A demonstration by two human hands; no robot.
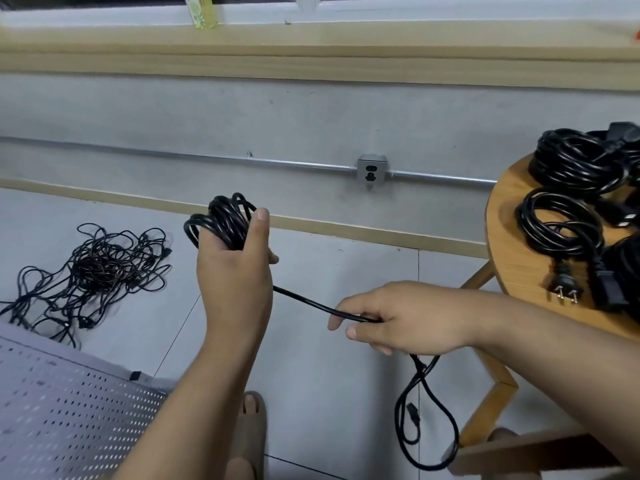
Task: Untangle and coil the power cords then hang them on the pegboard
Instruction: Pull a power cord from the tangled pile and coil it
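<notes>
Left hand (235,271) clamped round half-wound coil (221,220), loops standing above the fist. Right hand (408,320) pinches the cord's free run (311,303) just to its right; slack hangs below. Cord looks light, limp, slightly springy: judged best held close to the coil, fed loop by loop.
</notes>
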